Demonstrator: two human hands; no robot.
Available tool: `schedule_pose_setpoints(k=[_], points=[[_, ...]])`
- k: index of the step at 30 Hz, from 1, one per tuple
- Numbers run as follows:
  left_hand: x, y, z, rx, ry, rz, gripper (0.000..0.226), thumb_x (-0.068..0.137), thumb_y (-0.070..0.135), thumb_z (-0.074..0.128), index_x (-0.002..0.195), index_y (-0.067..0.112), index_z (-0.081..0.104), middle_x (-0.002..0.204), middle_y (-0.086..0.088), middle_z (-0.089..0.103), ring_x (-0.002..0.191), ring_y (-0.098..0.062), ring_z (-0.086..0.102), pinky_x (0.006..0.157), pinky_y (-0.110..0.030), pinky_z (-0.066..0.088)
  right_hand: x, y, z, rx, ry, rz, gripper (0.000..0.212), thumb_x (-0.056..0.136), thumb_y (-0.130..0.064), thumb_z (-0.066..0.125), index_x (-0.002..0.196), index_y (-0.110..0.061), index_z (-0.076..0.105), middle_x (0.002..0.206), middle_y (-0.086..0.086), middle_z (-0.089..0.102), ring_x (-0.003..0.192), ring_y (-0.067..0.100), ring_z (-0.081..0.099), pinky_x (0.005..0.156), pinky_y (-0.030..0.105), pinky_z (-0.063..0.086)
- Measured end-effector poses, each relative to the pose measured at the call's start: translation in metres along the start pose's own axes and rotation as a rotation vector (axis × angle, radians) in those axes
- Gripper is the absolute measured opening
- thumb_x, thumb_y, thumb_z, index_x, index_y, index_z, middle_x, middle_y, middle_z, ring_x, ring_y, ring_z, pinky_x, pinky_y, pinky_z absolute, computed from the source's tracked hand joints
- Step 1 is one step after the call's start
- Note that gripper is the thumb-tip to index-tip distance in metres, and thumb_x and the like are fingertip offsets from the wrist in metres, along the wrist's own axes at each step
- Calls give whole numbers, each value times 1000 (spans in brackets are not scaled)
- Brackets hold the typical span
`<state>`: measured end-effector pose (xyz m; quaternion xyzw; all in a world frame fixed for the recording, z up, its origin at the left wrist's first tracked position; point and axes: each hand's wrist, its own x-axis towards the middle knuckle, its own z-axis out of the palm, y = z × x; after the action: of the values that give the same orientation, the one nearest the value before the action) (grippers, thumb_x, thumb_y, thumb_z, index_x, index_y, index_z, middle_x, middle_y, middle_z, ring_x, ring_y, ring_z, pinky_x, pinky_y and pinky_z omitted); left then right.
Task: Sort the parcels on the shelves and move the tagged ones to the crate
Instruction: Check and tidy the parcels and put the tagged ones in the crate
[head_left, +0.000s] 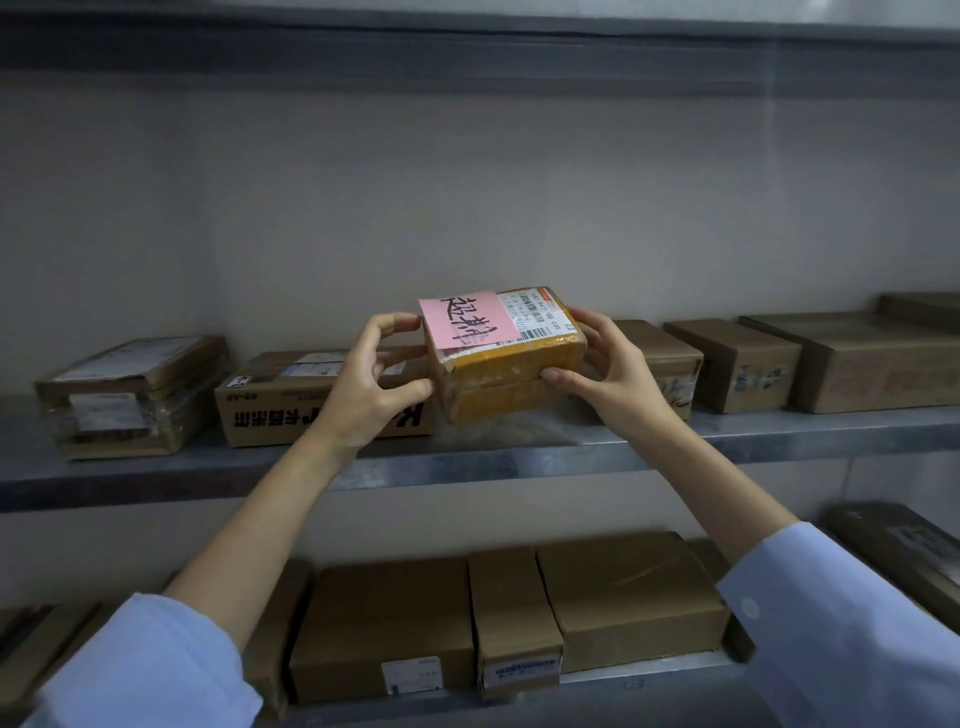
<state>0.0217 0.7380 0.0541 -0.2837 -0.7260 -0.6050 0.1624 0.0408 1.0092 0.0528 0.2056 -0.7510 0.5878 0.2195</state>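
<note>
Left grip and right grip hold the tagged parcel between them.

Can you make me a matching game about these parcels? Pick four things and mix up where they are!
Things:
1. pink tag
2. yellow-taped parcel
3. box with big black print
4. plastic-wrapped parcel

Places:
A. far left on the middle shelf
B. held between the left hand and the right hand
C. stuck on top of the held parcel
D. on the middle shelf, just behind the left hand

Pairs: 1-C, 2-B, 3-D, 4-A
</note>
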Motion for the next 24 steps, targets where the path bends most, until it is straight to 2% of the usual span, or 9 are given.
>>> schedule_pose_setpoints(k=[7,9,11,16,20,24], points=[[2,-5,-6,91,-46,39,73,67,12,79,134,11,49,132,-3,59,121,-16,56,108,-42,43,1,2,2,28,-46,-22,69,78,-7,74,139,-16,43,133,-1,58,123,6,56,93,18,48],[3,-6,-8,99,-60,42,73,64,15,81,131,14,52,129,-3,61,121,-16,56,107,-45,44,2,4,0,9,-37,-30,66,79,1,74,136,-17,45,134,3,57,121,7,57,92,19,49],[4,-6,-9,41,-78,17,68,61,17,83,123,19,54,128,-5,61,123,-20,55,104,-46,46,3,4,-2,-23,-13,-39,62,79,0,76,132,-17,49,133,5,56,120,12,58,93,23,50],[5,-6,-3,-75,-144,-34,59,64,-1,78,109,19,46,115,6,67,111,-13,64,90,-24,51,6,1,-1,-116,37,-85,55,80,-3,76,127,-18,52,120,-9,61,109,-8,57,83,9,47],[4,-4,6,-41,-117,1,66,65,0,79,121,15,48,118,6,63,110,-6,61,89,-21,49,8,1,3,-108,96,-94,60,79,-7,78,132,-11,52,125,3,62,117,8,59,83,11,48],[1,-2,13,-39,-105,36,79,65,3,81,134,22,48,130,-1,61,120,-15,59,95,-24,49,10,-1,6,-102,158,-98,67,77,-18,80,136,-13,48,130,0,59,115,9,59,87,19,52]])
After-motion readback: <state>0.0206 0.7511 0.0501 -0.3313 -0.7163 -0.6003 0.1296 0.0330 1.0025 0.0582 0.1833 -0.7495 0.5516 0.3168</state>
